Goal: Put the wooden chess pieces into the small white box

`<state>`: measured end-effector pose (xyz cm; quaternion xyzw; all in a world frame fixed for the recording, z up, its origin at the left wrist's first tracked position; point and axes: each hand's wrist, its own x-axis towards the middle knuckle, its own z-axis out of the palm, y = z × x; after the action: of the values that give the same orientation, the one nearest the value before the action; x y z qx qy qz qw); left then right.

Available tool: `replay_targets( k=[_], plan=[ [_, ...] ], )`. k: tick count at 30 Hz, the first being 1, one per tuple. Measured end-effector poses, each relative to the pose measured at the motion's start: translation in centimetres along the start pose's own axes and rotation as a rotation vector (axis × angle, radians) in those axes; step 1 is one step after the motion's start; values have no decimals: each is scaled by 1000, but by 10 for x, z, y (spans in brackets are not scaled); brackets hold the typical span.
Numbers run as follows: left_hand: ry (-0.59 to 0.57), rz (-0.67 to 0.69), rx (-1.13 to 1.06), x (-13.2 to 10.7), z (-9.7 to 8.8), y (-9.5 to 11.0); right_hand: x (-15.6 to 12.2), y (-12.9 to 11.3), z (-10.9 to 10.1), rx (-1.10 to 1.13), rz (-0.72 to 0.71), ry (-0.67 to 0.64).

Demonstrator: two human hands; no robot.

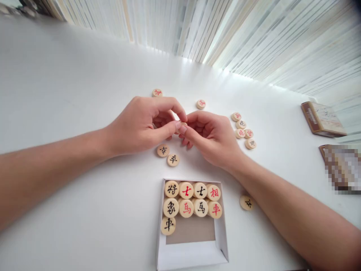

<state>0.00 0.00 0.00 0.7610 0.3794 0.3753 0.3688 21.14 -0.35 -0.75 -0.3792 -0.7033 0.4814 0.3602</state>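
Left hand (148, 122): centre of the frame, thumb and index closed to a narrow pinch on one edge of the held piece (182, 124); the other fingers curl loosely.
Right hand (216, 137): just right of centre, thumb and index pinching the opposite edge.
Held piece: mid-frame, between the fingertips, which hide most of it; its marking cannot be read, nor whether it touches the table (70, 188). With so little surface gripped, uneven pressure from the two thumbs could flick it loose.
Black pair (173, 159): two pieces just below the left hand; a drop or a low sweep of the wrist could knock them apart.
Red pieces (200, 104): two, upper centre; one sits just above the left knuckles, partly covered, so a lifted hand could nudge it.
Cluster (240, 133): five pieces close beside the right knuckles; an outward swing could scatter them.
Lone piece (247, 203): lower right, next to the right forearm, which could brush it away if lowered.
Box (191, 256): lower centre, two full rows of pieces on top and one black corner piece (168, 226) beneath them at left. Nothing braces that piece on its right, so a bump could shift it.
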Motion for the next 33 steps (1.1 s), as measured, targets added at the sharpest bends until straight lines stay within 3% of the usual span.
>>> replay_targets(
  k=[33],
  plan=[
    [9,11,15,0,0,0,0,-2,-1,-28,-10,1]
  ],
)
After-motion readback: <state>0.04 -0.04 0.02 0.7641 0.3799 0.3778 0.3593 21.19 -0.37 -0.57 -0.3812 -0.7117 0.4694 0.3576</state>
